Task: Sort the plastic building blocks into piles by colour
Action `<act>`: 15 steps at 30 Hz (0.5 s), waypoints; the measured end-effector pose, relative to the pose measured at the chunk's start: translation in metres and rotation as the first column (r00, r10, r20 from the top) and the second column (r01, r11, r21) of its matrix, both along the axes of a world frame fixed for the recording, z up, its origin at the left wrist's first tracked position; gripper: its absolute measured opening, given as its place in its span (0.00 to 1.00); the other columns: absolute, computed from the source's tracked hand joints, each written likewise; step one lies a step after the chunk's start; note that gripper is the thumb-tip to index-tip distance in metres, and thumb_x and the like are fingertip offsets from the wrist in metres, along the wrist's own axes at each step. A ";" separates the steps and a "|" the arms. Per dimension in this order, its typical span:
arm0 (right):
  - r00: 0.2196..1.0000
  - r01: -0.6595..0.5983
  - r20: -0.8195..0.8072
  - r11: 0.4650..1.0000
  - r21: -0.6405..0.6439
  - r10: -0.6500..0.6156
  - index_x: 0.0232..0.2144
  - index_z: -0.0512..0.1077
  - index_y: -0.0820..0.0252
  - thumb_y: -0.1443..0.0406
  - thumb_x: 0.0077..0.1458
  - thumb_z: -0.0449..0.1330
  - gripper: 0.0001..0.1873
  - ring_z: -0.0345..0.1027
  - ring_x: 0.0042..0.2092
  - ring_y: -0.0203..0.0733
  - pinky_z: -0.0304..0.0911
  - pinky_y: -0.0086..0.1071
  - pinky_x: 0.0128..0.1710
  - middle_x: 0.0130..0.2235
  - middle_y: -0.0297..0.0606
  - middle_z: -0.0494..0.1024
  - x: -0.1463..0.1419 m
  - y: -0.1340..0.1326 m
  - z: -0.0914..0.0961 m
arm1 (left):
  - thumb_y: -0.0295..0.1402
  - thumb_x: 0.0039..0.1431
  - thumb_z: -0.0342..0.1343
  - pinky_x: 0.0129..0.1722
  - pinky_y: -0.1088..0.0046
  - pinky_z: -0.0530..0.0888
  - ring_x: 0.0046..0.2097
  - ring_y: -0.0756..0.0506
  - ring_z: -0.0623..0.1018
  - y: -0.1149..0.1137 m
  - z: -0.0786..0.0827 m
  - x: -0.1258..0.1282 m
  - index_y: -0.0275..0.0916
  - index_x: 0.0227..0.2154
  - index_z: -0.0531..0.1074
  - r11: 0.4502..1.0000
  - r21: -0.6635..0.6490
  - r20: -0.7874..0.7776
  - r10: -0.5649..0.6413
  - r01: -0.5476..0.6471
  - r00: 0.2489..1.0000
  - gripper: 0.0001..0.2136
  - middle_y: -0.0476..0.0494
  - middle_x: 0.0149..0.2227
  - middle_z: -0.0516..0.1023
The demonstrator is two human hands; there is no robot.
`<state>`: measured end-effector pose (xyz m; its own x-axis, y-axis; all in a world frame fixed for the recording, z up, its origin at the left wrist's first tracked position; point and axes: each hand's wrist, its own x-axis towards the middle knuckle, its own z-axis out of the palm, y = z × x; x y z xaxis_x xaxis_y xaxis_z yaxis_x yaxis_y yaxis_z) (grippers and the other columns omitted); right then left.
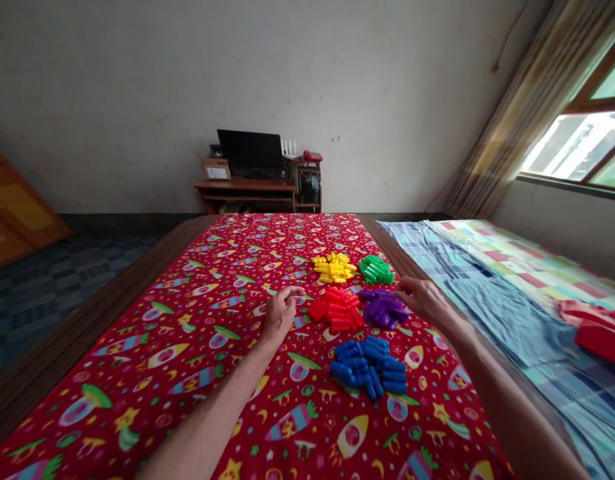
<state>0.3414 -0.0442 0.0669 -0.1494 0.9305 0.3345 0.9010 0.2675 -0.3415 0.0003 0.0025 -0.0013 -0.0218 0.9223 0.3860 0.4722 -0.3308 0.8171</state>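
sorting looks done (five unmixed colour piles (370, 368)); left hand (280, 313) rests loosely curled, seemingly empty, by red pile (338, 309); right hand (427, 300) slack-open at purple pile (384, 308).

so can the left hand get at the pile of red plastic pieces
Probably yes: the left hand lies just left of the pile of red plastic pieces, with nothing between them.

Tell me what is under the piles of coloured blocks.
A red rocket-print cloth lies under the block piles. Below the cloth, only the table's brown wooden edge shows along the left; the rest of the tabletop is covered and cannot be seen.
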 end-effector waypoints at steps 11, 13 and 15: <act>0.979 -0.068 -0.175 0.974 0.214 0.107 0.19 0.64 0.60 0.56 0.63 0.48 0.23 0.51 0.20 0.29 0.46 0.26 0.22 0.17 0.29 0.61 -0.072 -0.052 0.046 | 0.24 0.52 0.44 0.36 0.74 0.76 0.36 0.46 0.81 -0.004 0.005 0.002 0.40 0.35 0.76 1.000 -0.026 0.065 0.004 -0.002 0.998 0.16 0.47 0.35 0.82; 0.929 -0.297 -0.160 0.930 0.216 0.333 0.17 0.61 0.60 0.59 0.64 0.48 0.24 0.48 0.18 0.28 0.44 0.26 0.20 0.16 0.28 0.60 -0.115 -0.076 0.041 | 0.24 0.51 0.44 0.40 0.72 0.76 0.40 0.46 0.80 -0.006 0.007 0.002 0.39 0.36 0.76 1.000 -0.012 0.101 0.015 -0.013 0.995 0.16 0.46 0.37 0.82; 0.822 -0.547 -0.061 0.814 0.197 0.567 0.18 0.64 0.59 0.61 0.62 0.51 0.20 0.49 0.18 0.28 0.46 0.28 0.19 0.16 0.29 0.64 -0.159 -0.105 0.025 | 0.25 0.51 0.43 0.43 0.71 0.75 0.42 0.46 0.80 -0.010 0.010 0.001 0.38 0.37 0.76 1.000 0.011 0.134 0.021 -0.023 0.991 0.17 0.45 0.39 0.82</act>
<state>0.1828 -0.1490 0.0918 -0.5774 0.6294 0.5201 0.5388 0.7723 -0.3365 0.0017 -0.0075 0.0090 -0.0944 0.9161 0.3897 0.3662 -0.3320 0.8693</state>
